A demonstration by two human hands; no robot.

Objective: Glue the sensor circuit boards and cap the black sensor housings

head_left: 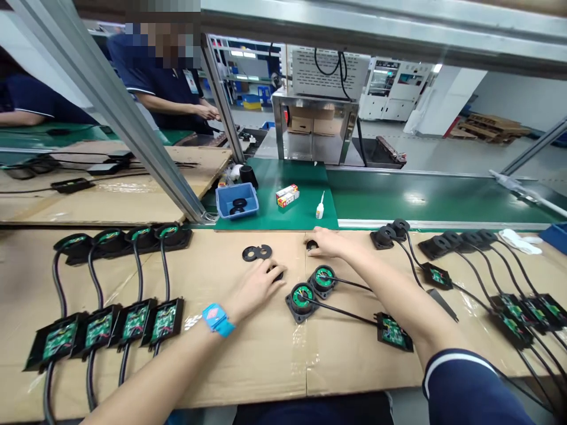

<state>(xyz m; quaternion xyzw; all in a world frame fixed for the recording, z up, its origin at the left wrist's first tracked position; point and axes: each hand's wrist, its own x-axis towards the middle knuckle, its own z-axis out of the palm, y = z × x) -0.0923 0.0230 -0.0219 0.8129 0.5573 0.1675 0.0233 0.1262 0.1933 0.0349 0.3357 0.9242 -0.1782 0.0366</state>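
My left hand (254, 284), with a blue wristband (218, 319) on its wrist, is closed on a black ring-shaped disc (277, 273), partly hidden under the fingers. Farther back, my right hand (326, 242) grips another black disc (312, 245) by its edge, close to the cardboard. Two more flat discs (257, 253) lie side by side just beyond my left hand. Between my arms sit two round black housings, the nearer one (302, 300) and the farther one (324, 277), with green boards and wires showing. A cable (348, 311) links the nearer one to an open box with a circuit board (393, 332).
Several cabled housings and boxes stand at left (133, 321) and right (514, 313). On the green mat are a blue bin (237, 193) with black rings, a small carton (287, 195) and a dropper bottle (320, 208). A metal post (128, 118) rises at left; a co-worker (163, 88) stands beyond.
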